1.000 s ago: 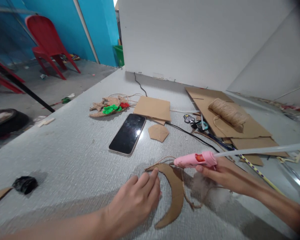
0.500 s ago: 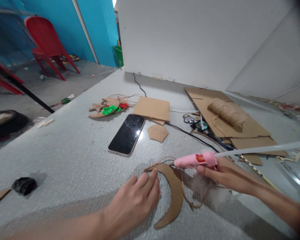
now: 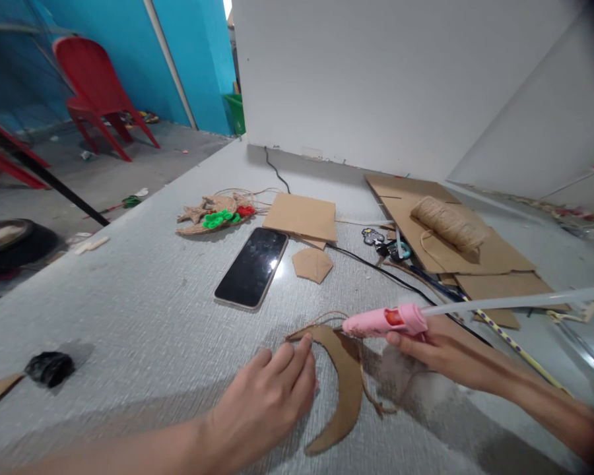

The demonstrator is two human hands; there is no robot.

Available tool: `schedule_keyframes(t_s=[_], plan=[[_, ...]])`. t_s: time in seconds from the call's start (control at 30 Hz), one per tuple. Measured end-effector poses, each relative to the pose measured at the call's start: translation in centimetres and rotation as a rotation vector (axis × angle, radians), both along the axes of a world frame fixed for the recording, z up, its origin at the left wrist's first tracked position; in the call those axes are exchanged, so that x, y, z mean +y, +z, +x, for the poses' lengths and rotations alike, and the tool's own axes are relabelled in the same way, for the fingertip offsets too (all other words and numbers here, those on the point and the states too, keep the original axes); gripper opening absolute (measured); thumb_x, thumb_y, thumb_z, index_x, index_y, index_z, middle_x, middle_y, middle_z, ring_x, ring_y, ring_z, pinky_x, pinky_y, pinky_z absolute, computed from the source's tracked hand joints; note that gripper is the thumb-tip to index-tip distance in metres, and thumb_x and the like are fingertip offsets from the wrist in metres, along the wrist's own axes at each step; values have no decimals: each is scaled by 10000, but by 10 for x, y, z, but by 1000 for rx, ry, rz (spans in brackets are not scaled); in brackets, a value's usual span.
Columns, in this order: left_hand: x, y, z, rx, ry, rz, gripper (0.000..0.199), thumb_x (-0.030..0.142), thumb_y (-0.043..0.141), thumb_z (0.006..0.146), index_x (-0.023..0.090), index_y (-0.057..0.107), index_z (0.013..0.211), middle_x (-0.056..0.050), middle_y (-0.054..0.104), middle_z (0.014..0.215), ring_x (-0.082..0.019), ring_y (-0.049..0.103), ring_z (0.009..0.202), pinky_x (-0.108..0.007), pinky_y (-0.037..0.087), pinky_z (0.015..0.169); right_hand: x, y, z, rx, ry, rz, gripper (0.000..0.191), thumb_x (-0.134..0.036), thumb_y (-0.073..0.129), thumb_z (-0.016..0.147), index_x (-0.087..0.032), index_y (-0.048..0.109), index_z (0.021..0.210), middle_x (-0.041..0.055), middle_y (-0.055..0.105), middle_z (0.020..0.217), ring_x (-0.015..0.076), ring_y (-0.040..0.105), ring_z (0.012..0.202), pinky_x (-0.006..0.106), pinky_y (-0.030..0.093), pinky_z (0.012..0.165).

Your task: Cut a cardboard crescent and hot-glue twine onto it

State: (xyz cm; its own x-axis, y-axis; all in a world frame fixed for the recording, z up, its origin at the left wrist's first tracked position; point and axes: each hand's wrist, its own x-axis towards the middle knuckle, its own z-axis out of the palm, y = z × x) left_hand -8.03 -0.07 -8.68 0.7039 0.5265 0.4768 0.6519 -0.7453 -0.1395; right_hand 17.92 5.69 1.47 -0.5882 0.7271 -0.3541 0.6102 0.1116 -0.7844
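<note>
A cardboard crescent (image 3: 349, 382) lies on the grey table, its upper tip pinched under the fingers of my left hand (image 3: 272, 392). Brown twine (image 3: 371, 389) runs along the crescent's outer edge, and its loose end rests on the table to the right. My right hand (image 3: 438, 346) is wrapped round a pink hot glue gun (image 3: 383, 321) with a long white glue stick (image 3: 519, 300) sticking out of its back. The gun's nozzle is at the crescent's upper outer edge, close to the twine. A faint haze hangs below the gun.
Beyond the crescent lie a phone (image 3: 251, 267), a cardboard pentagon (image 3: 313, 264) and a cardboard piece (image 3: 301, 216). A twine-wrapped ornament (image 3: 215, 212) with green and red trim sits back left. A twine roll (image 3: 448, 224) rests on cardboard sheets (image 3: 505, 251). Black plastic (image 3: 49, 368) lies left.
The glue gun and my right hand have shifted very slightly left along the crescent's edge. My left hand stays in place on the tip.
</note>
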Motion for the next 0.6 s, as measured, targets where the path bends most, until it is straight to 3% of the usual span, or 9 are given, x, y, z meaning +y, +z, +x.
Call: schedule_keyframes(t_s=[0.37, 0.6], plan=[[-1, -1, 0, -9, -5, 1, 215, 168, 496, 918, 75, 663, 1015, -154, 712, 1095, -235, 646, 778, -324, 455, 540, -7, -16, 9, 22, -7, 27, 421, -459, 463, 963, -275, 589, 1321, 51, 632, 1293, 277, 518, 1270, 465, 400, 1093], [-1, 0, 1, 27, 2, -14, 216, 192, 524, 908, 83, 662, 1033, -146, 708, 1111, -242, 644, 791, -328, 464, 544, -11, -15, 10, 24, -29, -10, 446, -470, 449, 969, -293, 535, 1369, 48, 596, 1340, 249, 530, 1260, 457, 374, 1118]])
